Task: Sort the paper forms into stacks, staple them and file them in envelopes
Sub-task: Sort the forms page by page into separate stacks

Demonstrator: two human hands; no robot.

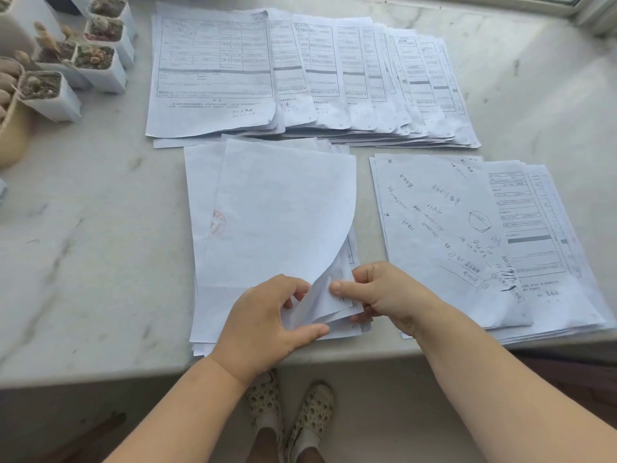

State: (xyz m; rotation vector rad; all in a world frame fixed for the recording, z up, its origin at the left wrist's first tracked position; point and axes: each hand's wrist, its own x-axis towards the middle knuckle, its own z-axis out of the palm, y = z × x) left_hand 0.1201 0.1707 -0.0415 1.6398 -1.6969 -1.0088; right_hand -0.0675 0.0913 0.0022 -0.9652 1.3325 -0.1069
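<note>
Spotted shoes [293, 416] show on the floor below the counter's edge, and just above them both hands work the near end of the middle stack [253, 228]. Left hand [267, 324] has its thumb flat along the stack's near edge and its fingers curled under a lifted sheet [287, 208]. Right hand [377, 292] pinches that same sheet's near right corner, thumb on top, fingers tucked beneath. That sheet curls up and over leftward, blank side showing. Long axis of the stack runs away from the person, short edge at the counter's lip. To the right lies a second stack [467, 235], handwriting uppermost, tilted slightly. Farther back, printed forms [300, 75] fan out sideways across the marble counter [83, 245]. Small white plant pots [73, 58] cluster at far left.
</note>
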